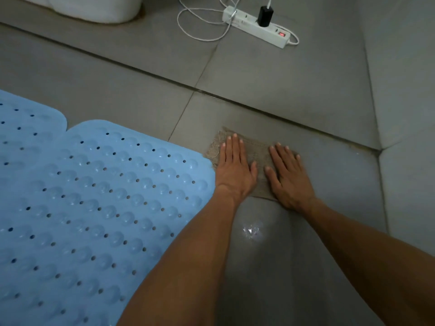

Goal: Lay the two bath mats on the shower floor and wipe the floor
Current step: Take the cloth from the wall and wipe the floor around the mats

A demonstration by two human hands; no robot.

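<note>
Burlap rag (257,158) beside mat edge (207,161)

So the floor (270,74) is grey tile, matt and a bit grainy, with dark grout lines, and there's one small shiny wet patch (251,230) on it that catches the light. The rag (257,158) is coarse brown woven cloth, burlap-looking, rough, with loose threads fraying off its left edge. Both mats (98,184) look like soft light-blue plastic or rubber, slightly glossy, covered in smooth round bumps and punched with little holes. The power strip (255,25) is smooth white plastic, the plug (265,16) in it is glossy black plastic, and the cord (200,37) has a plain white rubbery coating.
</note>
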